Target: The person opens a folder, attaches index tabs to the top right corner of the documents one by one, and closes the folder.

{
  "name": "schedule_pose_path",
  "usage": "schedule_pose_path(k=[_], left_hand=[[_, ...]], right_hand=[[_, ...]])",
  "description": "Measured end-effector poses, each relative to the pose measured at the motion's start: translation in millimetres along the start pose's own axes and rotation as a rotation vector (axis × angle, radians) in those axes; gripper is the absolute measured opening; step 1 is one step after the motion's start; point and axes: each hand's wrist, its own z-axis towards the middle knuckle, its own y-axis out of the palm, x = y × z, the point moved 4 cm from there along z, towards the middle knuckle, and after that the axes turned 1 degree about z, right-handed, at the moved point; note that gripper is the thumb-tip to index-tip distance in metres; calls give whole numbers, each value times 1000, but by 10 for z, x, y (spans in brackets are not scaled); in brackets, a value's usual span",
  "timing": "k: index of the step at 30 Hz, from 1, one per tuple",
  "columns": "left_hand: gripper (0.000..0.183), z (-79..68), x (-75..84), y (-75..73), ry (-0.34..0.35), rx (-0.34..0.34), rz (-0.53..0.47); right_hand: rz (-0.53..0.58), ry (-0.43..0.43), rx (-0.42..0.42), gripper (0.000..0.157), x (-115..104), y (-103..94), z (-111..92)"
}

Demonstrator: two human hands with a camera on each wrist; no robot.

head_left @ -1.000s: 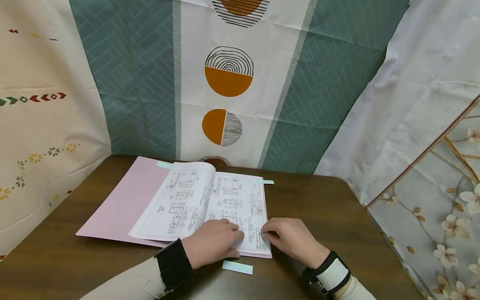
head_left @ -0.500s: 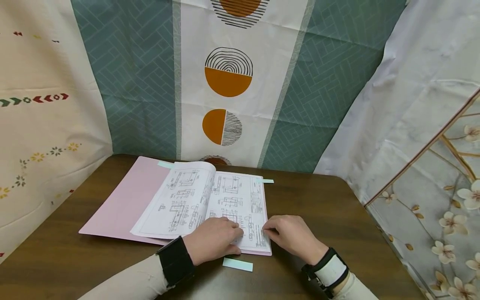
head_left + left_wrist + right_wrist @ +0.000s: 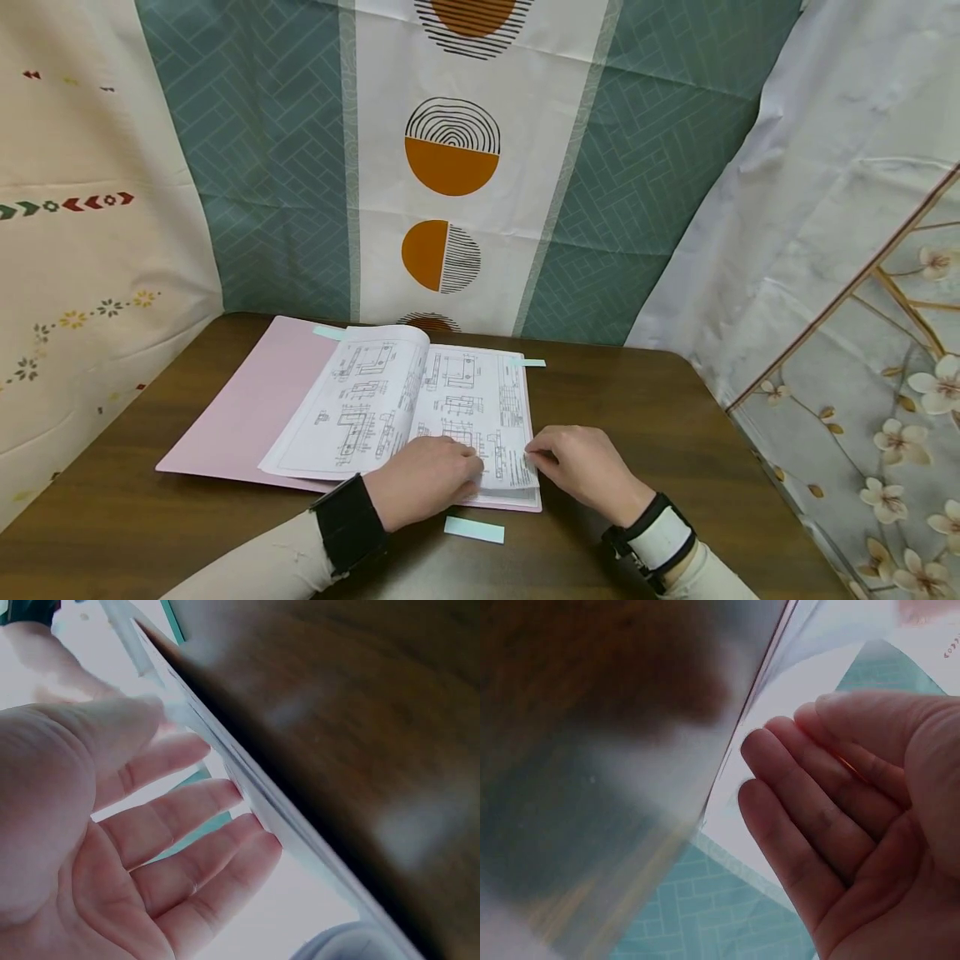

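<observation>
A pink folder [image 3: 240,408] lies open on the table, with bound sheets of technical drawings in it. A left page [image 3: 322,442] is turned over and bows up near the fold. My left hand [image 3: 423,482] rests on the lower part of the right page [image 3: 480,379]; in the left wrist view its fingers [image 3: 217,877] are extended, fingertips at the paper. At the lower right edge of that page, my right hand [image 3: 588,471] pinches the sheet between thumb and forefinger. The page's bottom corner is slightly raised, and another sheet shows beneath it.
One pale green strip [image 3: 474,530] lies on the brown table [image 3: 637,400] before the folder. Further pale green strips sit at the top left [image 3: 327,332] and top right [image 3: 533,362] of the sheets. Patterned cloth [image 3: 300,167] hangs behind the table and at both sides.
The right hand has drawn the page's lower right corner up a little, baring a strip of the sheet below. The left hand stays almost in place.
</observation>
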Motion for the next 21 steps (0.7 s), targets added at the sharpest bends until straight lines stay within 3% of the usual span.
schedule_pose_path(k=[5,14,18,21], left_hand=[[10,29,63,7,-14,25,64],[16,71,124,-7,-60,77,133],[13,72,91,-78,-114,123,141],[14,49,81,-153,-129,188,179]], right_hand=[[-3,39,68,10,21,-36,10],[-29,71,116,12,37,-76,1],[-14,57,127,11,26,-102,-5],[25,2,88,12,-7,-91,-3]])
